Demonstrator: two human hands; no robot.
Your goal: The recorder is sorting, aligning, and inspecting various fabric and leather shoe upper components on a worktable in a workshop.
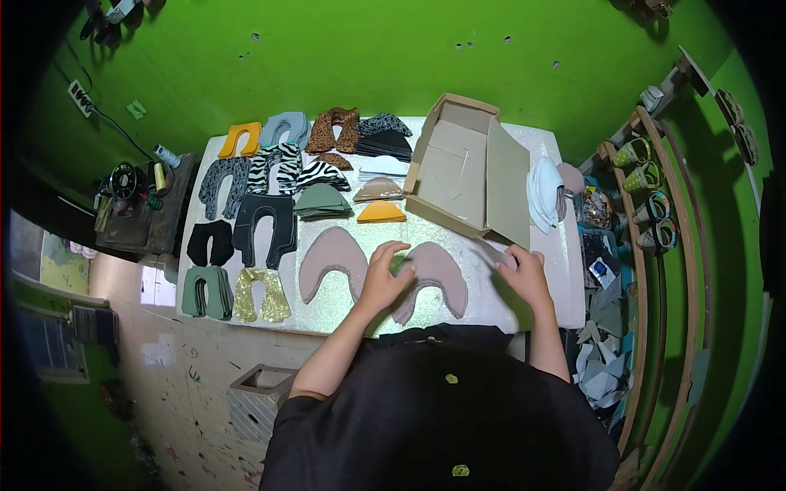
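Note:
Two mauve U-shaped stacks of cut pieces lie at the near middle of the table: a left stack (321, 262) and a right stack (434, 266). My left hand (388, 277) is over the gap between them, its fingers apart and holding nothing. To the right, my right hand (525, 277) is closed on a thin mauve piece (509, 262), seen nearly edge-on and partly hidden by the fingers. That hand is just in front of an open cardboard box (458, 164), which has its flap folded toward the right.
Several piles of cut pieces cover the table's left half, among them black (266, 225), green (206, 292), gold (260, 296) and zebra-striped (277, 170) ones. Pale blue pieces (543, 195) lie right of the box. A shoe rack (647, 176) stands at right, a sewing machine (124, 182) at left.

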